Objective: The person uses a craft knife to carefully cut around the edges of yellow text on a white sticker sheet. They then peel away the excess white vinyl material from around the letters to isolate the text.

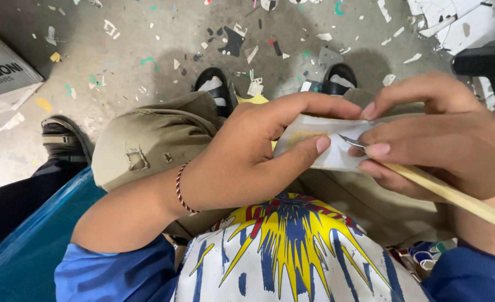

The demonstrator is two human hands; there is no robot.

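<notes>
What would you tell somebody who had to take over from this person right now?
Left hand: fingers pinch a small white sheet over the lap.
Right hand: fingers hold a wooden-handled tool, its metal tip resting on the sheet.
Done: sheet and tool are both in hand and touching.
Left: cannot tell how much of the sheet is worked.
Paper scraps litter the floor.

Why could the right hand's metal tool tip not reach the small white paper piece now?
It probably can: the right hand already sets the metal tool tip on the white paper piece, which the left hand holds uncovered.
</notes>
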